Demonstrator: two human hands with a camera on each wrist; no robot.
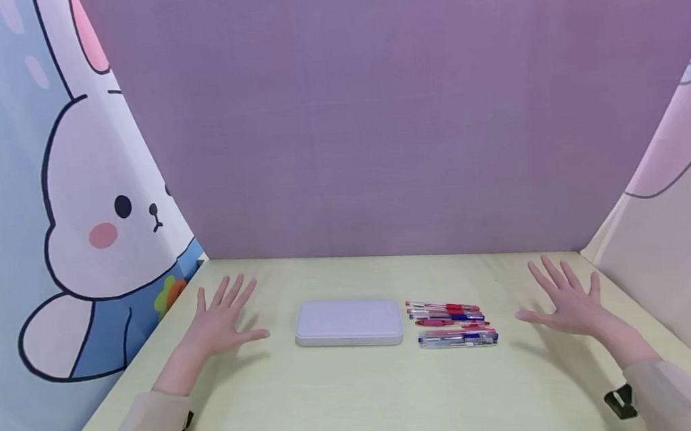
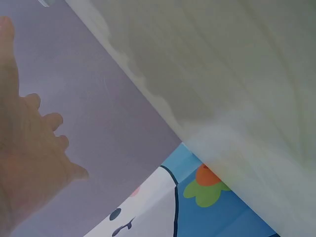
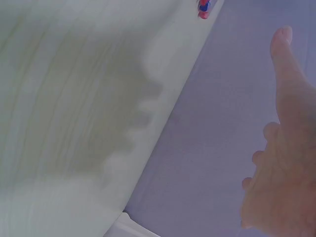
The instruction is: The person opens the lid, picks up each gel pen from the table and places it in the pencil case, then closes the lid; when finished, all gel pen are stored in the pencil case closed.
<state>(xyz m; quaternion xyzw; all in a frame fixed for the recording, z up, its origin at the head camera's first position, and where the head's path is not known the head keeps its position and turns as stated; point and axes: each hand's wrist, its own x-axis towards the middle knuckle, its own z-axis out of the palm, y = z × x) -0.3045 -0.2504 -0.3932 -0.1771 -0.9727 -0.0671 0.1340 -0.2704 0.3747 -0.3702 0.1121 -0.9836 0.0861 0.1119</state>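
Observation:
In the head view my left hand (image 1: pixel 216 322) is held over the left side of the table, fingers spread and nothing in them. My right hand (image 1: pixel 570 306) mirrors it on the right, also spread and bare. Between them lies a closed, pale lilac case (image 1: pixel 348 322) with rounded corners. Just right of the case, several pens (image 1: pixel 451 323) with red, blue and clear parts lie sideways in a loose group, nearer to the right hand. Both wrist views show the hands raised, with thumbs stretched out; pen ends (image 3: pixel 204 7) peek in at the top of the right wrist view.
The pale wooden table (image 1: pixel 360 404) ends at a plain purple cloth (image 1: pixel 374 118) standing behind it. A cartoon rabbit curtain (image 1: pixel 106 194) borders the left edge, and a pink and cream curtain (image 1: pixel 674 216) the right.

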